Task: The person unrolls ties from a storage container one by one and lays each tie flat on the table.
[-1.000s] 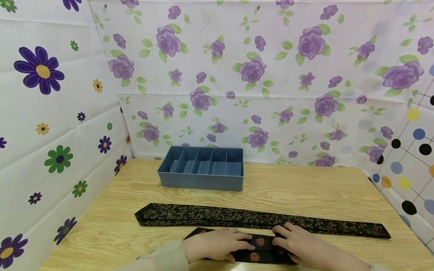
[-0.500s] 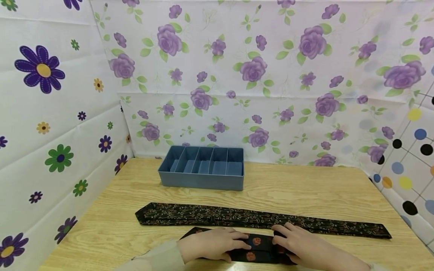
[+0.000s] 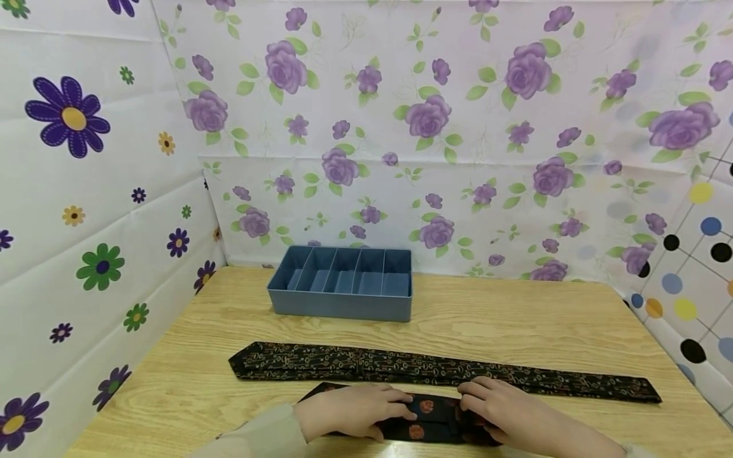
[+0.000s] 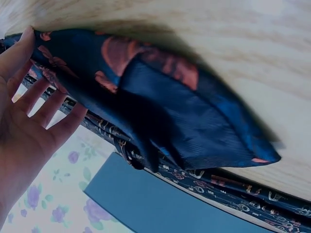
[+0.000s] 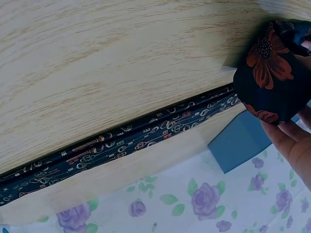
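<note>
A dark necktie with red-orange flowers (image 3: 426, 407) lies along the near part of the table, its pointed wide end toward the left. My left hand (image 3: 357, 410) lies across this tie; in the left wrist view its thumb (image 4: 24, 43) is at one edge and its fingers at the other. The pale-cuffed wrist covers part of the wide end. My right hand (image 3: 504, 410) grips the tie's bunched, rolled right end (image 5: 269, 73), fingertips on the far side. Just beyond both hands, a second black necktie with a small key-like pattern (image 3: 401, 366) lies stretched out flat.
A blue-grey box with several compartments (image 3: 338, 305) stands toward the back of the wooden table (image 3: 515, 312). Behind it hangs a white cloth with purple roses (image 3: 429, 117). Printed cloths also close off the left and right sides.
My left hand has moved slightly left, and the flowered stretch of tie has shifted left with it. My right hand stays nearly in place at the rolled end.
</note>
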`<state>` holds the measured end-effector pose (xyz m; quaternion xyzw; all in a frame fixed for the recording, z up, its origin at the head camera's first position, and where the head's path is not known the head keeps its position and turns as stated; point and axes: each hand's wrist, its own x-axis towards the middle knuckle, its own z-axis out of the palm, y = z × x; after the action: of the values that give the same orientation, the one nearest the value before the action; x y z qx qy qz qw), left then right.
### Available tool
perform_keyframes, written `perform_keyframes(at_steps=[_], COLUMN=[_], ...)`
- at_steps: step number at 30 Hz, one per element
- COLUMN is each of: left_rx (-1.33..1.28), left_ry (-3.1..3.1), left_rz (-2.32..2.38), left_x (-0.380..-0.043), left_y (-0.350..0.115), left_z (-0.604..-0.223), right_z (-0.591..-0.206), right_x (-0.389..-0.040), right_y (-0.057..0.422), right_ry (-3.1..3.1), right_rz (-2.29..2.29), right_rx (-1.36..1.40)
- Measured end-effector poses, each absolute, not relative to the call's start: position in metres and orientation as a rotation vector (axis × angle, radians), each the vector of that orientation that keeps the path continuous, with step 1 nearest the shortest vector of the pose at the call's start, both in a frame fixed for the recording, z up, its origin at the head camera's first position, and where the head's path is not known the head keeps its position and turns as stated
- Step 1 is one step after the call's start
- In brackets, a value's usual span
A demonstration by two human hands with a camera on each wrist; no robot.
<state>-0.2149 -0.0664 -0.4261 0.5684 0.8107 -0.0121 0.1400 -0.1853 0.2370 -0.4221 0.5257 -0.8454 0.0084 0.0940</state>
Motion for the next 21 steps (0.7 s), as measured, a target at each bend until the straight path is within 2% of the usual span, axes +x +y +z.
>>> perform_keyframes(at_steps=[6,21], left_rx=[1.612,1.8], left_ry=[2.352,2.428], left_rz=[-0.029,-0.089], left_x=[-0.217,-0.214], left_y=[-0.063,-0.032], left_z=[-0.422,-0.419], right_z=[-0.424,-0.42], right_x=[-0.185,-0.184], right_y=[0.239,0.24], right_ry=[-2.487,-2.557], right_rz=[-0.012,-0.034], right_rx=[1.549,1.551])
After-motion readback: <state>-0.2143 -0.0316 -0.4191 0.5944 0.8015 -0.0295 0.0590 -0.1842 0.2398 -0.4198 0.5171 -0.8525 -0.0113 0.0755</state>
